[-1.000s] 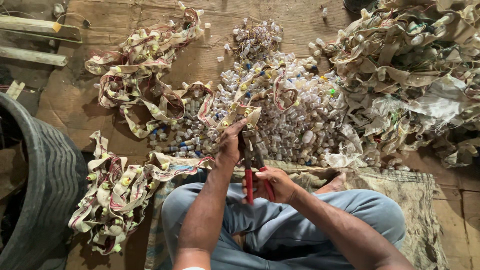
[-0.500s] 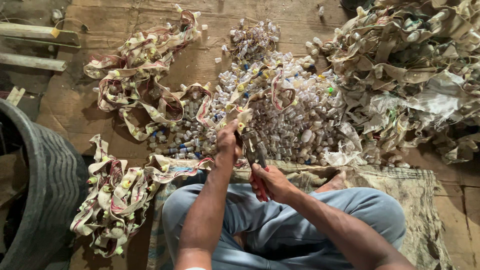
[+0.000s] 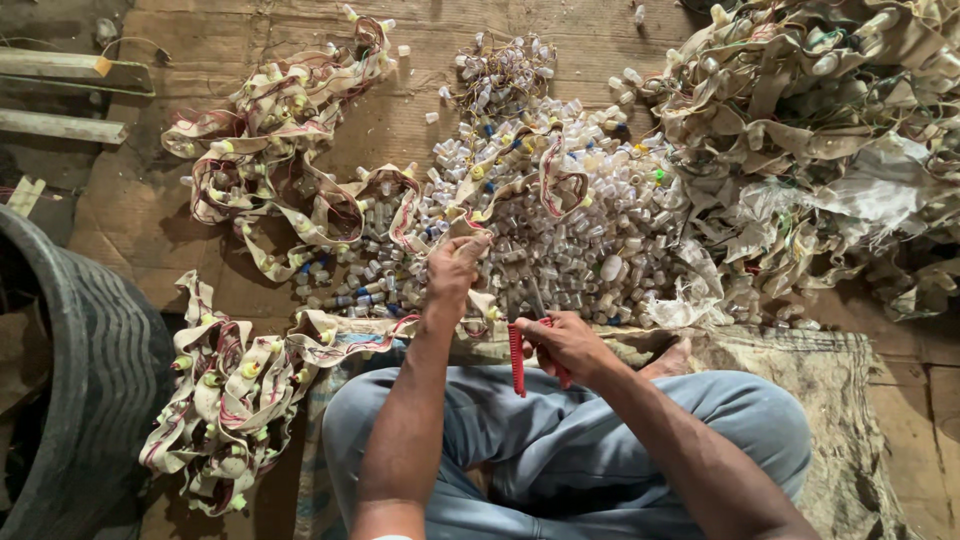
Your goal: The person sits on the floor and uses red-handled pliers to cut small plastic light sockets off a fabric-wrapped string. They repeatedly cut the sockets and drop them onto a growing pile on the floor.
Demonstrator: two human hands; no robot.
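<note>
— Well, what's underfoot?
— Worn brown boards (image 3: pixel 130 215), a black tyre (image 3: pixel 70 390) near left, and a woven mat (image 3: pixel 850 440) under the sitter.
— Any free room?
— Little; a heap of small clear vials (image 3: pixel 560 220) fills the middle.
— The hands?
— The left hand (image 3: pixel 452 272) pinches a cream strap (image 3: pixel 330 335) at the heap's near edge; the right hand (image 3: pixel 562 345) is closed around red-handled cutters (image 3: pixel 518 360).
</note>
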